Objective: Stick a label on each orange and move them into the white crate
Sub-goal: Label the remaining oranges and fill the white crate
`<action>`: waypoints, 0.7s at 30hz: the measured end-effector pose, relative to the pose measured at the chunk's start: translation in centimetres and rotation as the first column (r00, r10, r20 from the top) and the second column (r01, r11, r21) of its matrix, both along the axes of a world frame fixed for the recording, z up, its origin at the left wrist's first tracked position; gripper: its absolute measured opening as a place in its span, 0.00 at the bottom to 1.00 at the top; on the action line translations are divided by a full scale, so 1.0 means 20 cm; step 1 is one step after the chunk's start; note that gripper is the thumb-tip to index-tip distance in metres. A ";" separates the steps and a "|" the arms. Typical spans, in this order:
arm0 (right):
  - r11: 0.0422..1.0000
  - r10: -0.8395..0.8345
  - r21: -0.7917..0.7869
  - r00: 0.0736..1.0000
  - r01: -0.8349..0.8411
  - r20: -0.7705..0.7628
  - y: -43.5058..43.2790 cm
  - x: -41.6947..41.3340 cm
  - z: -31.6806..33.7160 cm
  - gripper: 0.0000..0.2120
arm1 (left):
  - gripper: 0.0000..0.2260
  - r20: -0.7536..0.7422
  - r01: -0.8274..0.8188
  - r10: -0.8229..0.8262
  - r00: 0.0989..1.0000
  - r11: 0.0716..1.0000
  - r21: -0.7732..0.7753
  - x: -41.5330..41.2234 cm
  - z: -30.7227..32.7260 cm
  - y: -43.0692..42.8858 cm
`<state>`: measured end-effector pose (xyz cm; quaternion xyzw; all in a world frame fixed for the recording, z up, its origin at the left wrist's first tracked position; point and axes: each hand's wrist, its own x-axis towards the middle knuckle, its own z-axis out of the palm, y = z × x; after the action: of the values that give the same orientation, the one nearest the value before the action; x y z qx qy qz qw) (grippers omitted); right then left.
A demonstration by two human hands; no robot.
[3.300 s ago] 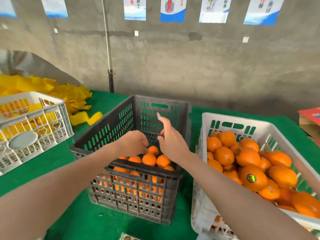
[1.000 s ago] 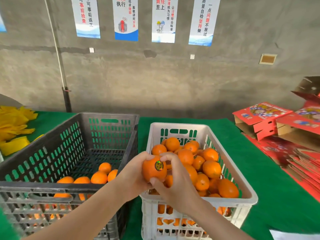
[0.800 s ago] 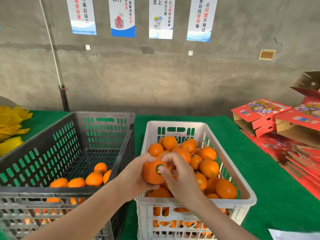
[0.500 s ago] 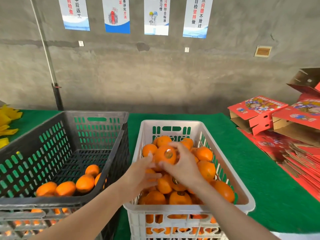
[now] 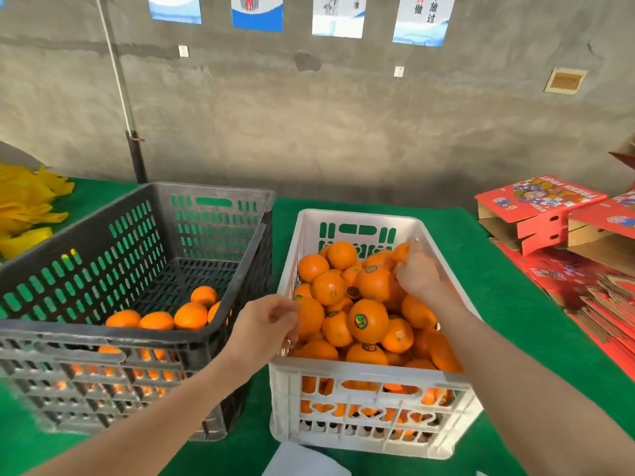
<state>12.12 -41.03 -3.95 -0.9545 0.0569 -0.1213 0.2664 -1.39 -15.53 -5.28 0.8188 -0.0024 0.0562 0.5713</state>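
The white crate (image 5: 357,371) stands on the right, heaped with oranges, some bearing round labels, such as the labelled orange (image 5: 368,321). My right hand (image 5: 417,271) lies on the pile at the crate's far right. Its thumb side touches a labelled orange (image 5: 374,285) and one finger points up. My left hand (image 5: 264,324) hovers at the crate's near left wall, fingers loosely curled, nothing seen in it. The black crate (image 5: 144,338) on the left holds several unlabelled oranges (image 5: 190,316) along its near side.
A white sheet (image 5: 302,458) lies at the table's near edge in front of the white crate. Red cartons (image 5: 536,209) and flat red cardboard are stacked on the right. Yellow foam nets (image 5: 27,207) pile up at far left. A concrete wall rises behind the green table.
My right hand carried the labelled orange deeper into the white crate and set it on the pile. My left hand let go and drew back to the crate's left wall.
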 end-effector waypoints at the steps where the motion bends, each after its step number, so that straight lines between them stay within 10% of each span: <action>1: 1.000 0.025 0.017 0.998 -0.026 0.065 0.02 -0.06 0.03 0.27 | 0.08 -0.006 -0.010 0.009 1.000 1.000 -0.027 -0.02 -0.01 0.01; 8: 0.762 0.454 0.181 0.713 -0.621 0.534 0.28 -0.75 0.08 0.07 | 0.09 0.051 -0.033 0.041 0.998 0.988 -0.151 -0.16 -0.01 0.04; 15: 0.678 0.698 0.056 0.618 -0.733 -0.363 0.40 -1.05 -0.53 0.14 | 0.11 -0.025 -0.084 0.081 0.996 0.955 -0.284 -0.31 -0.15 0.10; 18: 0.729 0.552 -0.047 0.627 -0.683 -0.549 0.43 -1.08 -0.72 0.32 | 0.04 -0.348 -0.029 0.058 0.936 0.996 0.090 -0.41 -0.37 0.12; 21: 0.807 0.485 -0.044 0.704 -0.589 -0.519 0.47 -1.09 -0.81 0.37 | 0.26 -0.632 0.278 0.022 0.774 0.886 0.371 -0.50 -0.60 0.15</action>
<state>-9.61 -31.68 -20.16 -0.9500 -0.1732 0.1995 0.1666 -11.48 -12.51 -17.29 0.8970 0.1152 -0.2582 0.3397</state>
